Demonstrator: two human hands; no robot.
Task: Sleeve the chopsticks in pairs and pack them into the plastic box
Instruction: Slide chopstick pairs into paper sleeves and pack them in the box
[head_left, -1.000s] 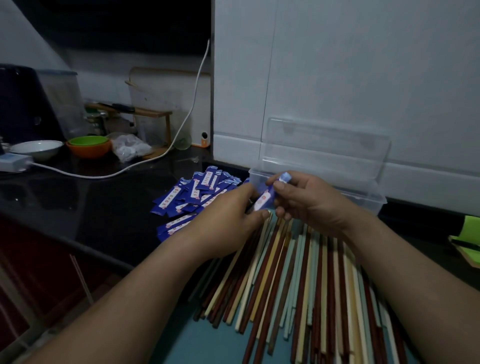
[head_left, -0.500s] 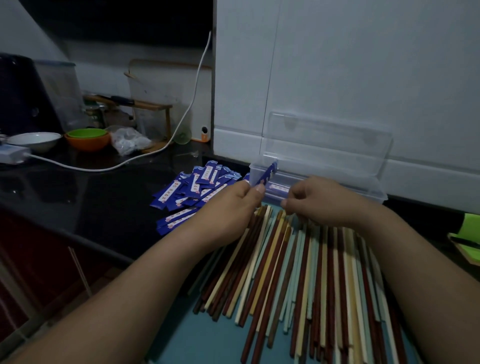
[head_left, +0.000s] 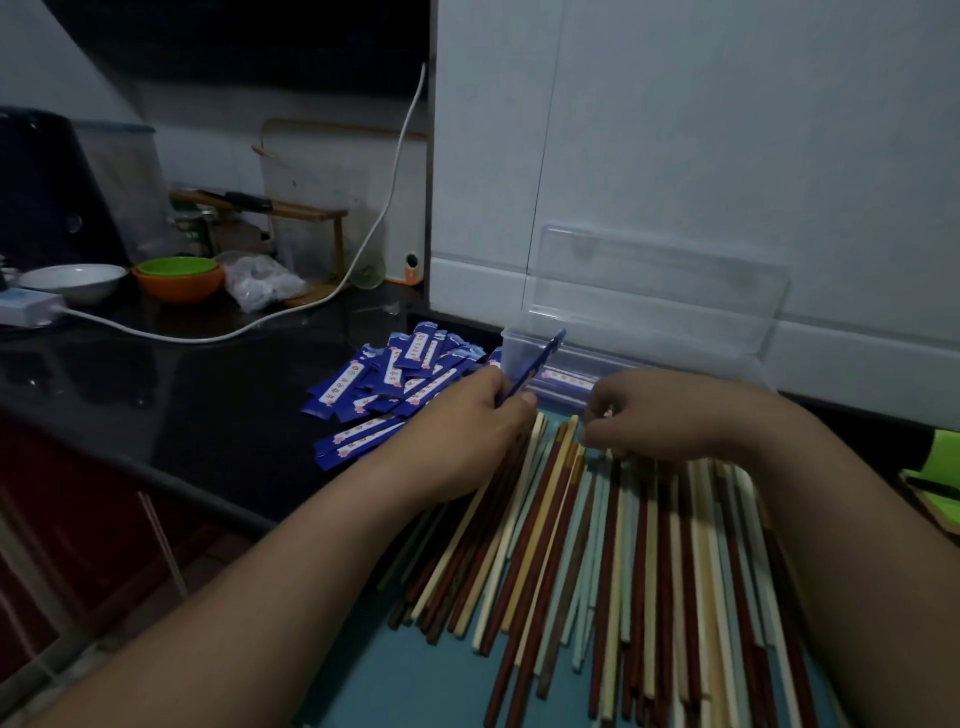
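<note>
My left hand (head_left: 475, 426) pinches a blue paper sleeve (head_left: 537, 361) that sticks up and to the right, in front of the clear plastic box (head_left: 649, 358). My right hand (head_left: 660, 415) lies with curled fingers on the far ends of the loose chopsticks (head_left: 597, 561), fingertips at a tan pair; whether it grips them I cannot tell. The chopsticks, brown, cream and pale blue, are spread on a teal mat. A pile of blue sleeves (head_left: 395, 384) lies to the left of the box. The box's lid stands open against the white wall, and a sleeved pair lies inside.
On the dark counter to the left lie a white cable (head_left: 208, 335), a white bowl (head_left: 78, 280), stacked orange and green bowls (head_left: 179, 278) and a plastic bag (head_left: 260, 283). A green object (head_left: 935, 467) sits at the right edge. The counter's front edge runs diagonally at lower left.
My hands have parted: the left keeps the sleeve, and the right has dropped from it onto the chopstick ends.
</note>
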